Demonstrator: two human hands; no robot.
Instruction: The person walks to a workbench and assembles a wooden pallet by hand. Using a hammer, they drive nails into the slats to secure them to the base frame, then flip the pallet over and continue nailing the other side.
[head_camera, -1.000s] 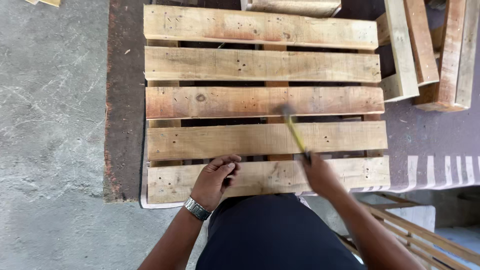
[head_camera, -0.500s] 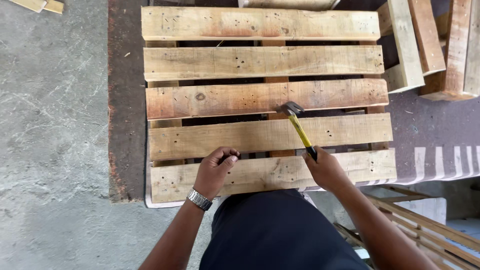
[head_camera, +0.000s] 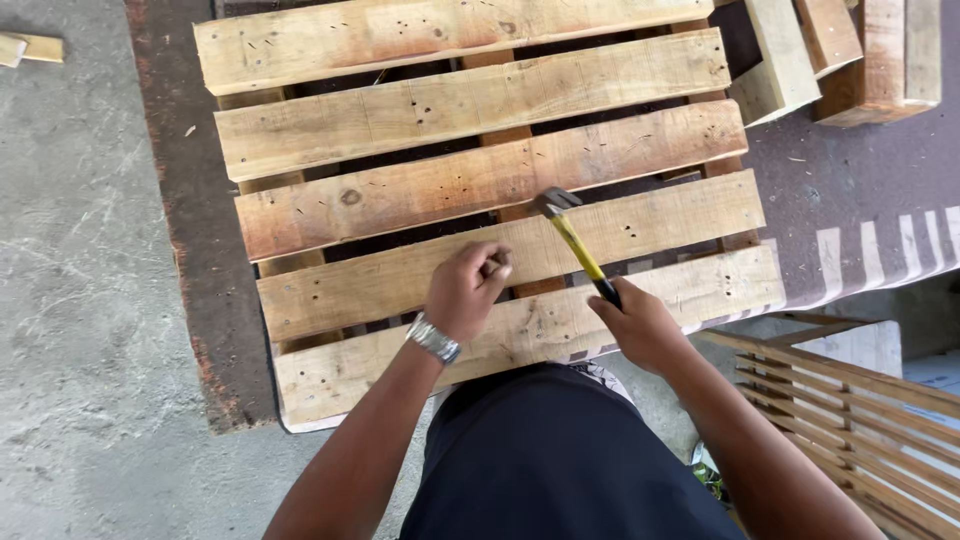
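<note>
We see the right hand (head_camera: 640, 325) wrapped around a yellow-handled hammer (head_camera: 575, 243), head up over the fourth slat. Left hand (head_camera: 465, 290) curled, fingertips pinched on that slat; can't tell what it holds. Wooden pallet (head_camera: 400, 110) lies flat on the floor (head_camera: 80, 250), loose timber blocks (head_camera: 850, 50) beyond.
</note>
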